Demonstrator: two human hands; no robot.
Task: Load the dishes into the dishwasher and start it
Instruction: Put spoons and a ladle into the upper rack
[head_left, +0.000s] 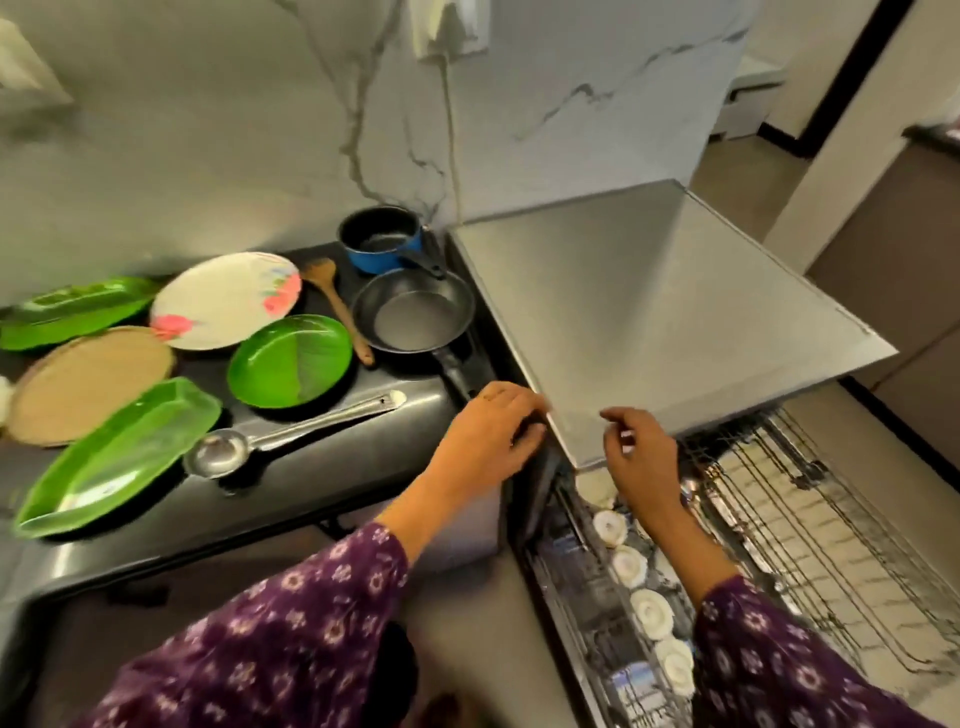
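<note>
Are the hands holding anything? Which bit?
No dish is held. The left hand seems to curl its fingers over the dark top corner of the dishwasher; the right hand holds nothing.

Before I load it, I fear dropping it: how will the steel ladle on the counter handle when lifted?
The ladle looks rigid metal, so it should not flex. Its round bowl end probably outweighs the slim handle, so it may tip bowl-down. The shiny surface could be slippery.

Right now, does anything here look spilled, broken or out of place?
Nothing looks spilled or broken. The dishes just lie untidily on the counter, and the frying pan has its handle pointing toward the counter's corner, close to the left hand.
</note>
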